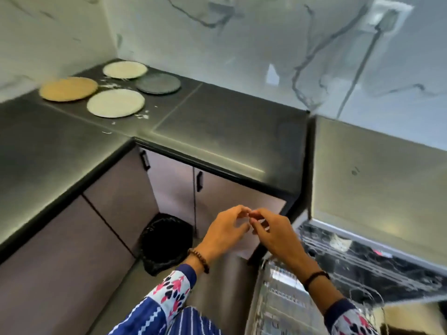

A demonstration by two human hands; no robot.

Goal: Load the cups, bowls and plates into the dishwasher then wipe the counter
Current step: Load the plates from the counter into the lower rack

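Scanning left, I saw four plates [115, 103] sitting on the far counter [217, 117]. My left hand [225, 230] and right hand [273, 235] hung loosely curled, fingertips meeting, holding nothing, beside the open dishwasher [362, 262]. Carrying those plates stacked across that gap risked one sliding off.

Four plates [115, 103] on counter [217, 112]

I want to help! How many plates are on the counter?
4: tan plate at left, cream plate in the back corner, grey plate beside it, white plate nearest. None looks hidden.
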